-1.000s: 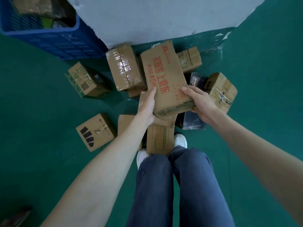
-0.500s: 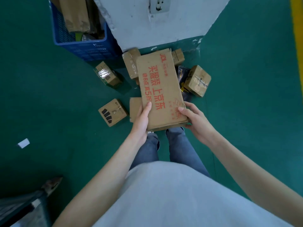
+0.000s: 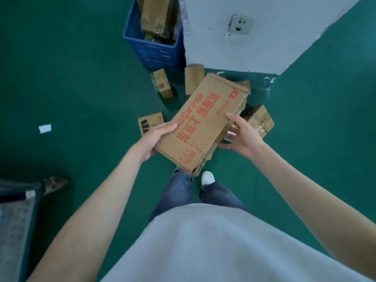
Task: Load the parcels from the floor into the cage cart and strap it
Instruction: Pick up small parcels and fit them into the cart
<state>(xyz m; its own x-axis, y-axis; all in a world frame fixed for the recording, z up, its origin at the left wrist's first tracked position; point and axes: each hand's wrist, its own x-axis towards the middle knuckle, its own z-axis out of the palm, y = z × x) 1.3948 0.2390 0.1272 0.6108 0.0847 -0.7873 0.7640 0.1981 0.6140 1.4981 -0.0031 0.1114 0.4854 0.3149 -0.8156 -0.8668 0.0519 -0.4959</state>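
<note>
A long flat cardboard parcel [image 3: 205,123] with red print hangs above the green floor, slanted with its far end up and to the right. My left hand [image 3: 156,137] grips its near left edge, thumb on top. My right hand [image 3: 242,135] holds the right edge, thumb on the printed face and fingers below. Several small parcels lie on the floor beyond it: one with a code label [image 3: 161,85], a taped one [image 3: 193,78], one with black marks [image 3: 150,123] and one at the right [image 3: 261,121]. A dark-framed corner, apparently the cage cart [image 3: 20,200], shows at the lower left.
A blue plastic crate [image 3: 154,47] holding cardboard stands against the white wall [image 3: 284,37], which carries a socket [image 3: 240,24]. A white paper scrap [image 3: 44,128] lies on the floor at the left. My legs and a white shoe [image 3: 207,177] are below the parcel.
The parcel has come up off the pile and turned clockwise, its far end swinging right. The view has risen and swung left, bringing the cart corner in at the lower left.
</note>
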